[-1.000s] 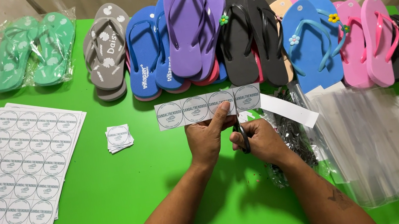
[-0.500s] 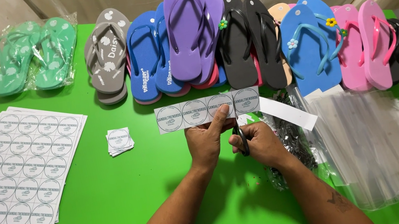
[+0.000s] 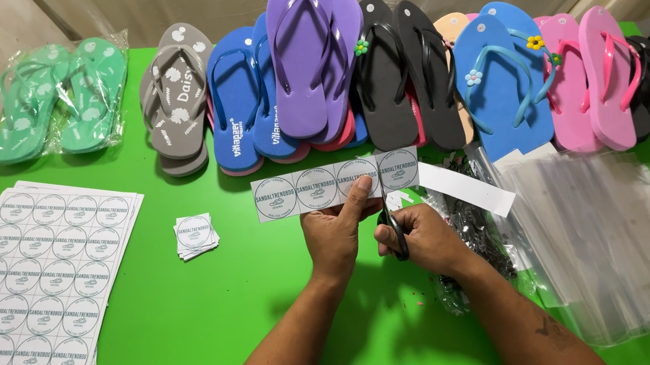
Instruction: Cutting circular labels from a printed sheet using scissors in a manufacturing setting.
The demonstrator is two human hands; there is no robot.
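Observation:
My left hand (image 3: 337, 235) pinches a paper strip of round labels (image 3: 317, 188), thumb on top near its right part, holding it just above the green table (image 3: 189, 322). My right hand (image 3: 426, 236) grips black-handled scissors (image 3: 395, 231), whose blades point up at the strip's lower edge. A small stack of cut square labels (image 3: 195, 235) lies to the left of the strip. Further left sits a pile of uncut label sheets (image 3: 28, 293).
Flip-flops line the table's far edge: green pairs in bags (image 3: 55, 101), grey (image 3: 177, 102), blue (image 3: 240, 104), purple (image 3: 311, 51), black (image 3: 404, 75), light blue (image 3: 503, 80), pink (image 3: 592, 77). Clear plastic bags (image 3: 611, 239) and a white offcut strip (image 3: 469, 188) lie to the right.
Both hands and the strip have barely shifted; the scissors stay at the strip's lower edge.

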